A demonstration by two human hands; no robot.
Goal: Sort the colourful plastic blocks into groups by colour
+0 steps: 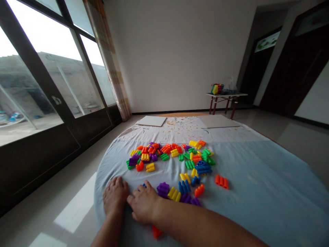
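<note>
Fingers [119,182] bent, left hand [115,195] lies left of the purple block [162,189]; right hand [145,203], between, partly covers a blue block [144,185]; grips unclear.

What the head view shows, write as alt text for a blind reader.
A person's left hand and right hand, backs up, are close together over a blue tablecloth, a blue piece partly hidden by the right. Colourful plastic pieces lie scattered beyond and to their right.

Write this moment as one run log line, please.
left hand: palm down over cloth | right hand: partly covering blue piece, grip unclear | beside: purple piece | ahead: scattered colourful pieces
</note>
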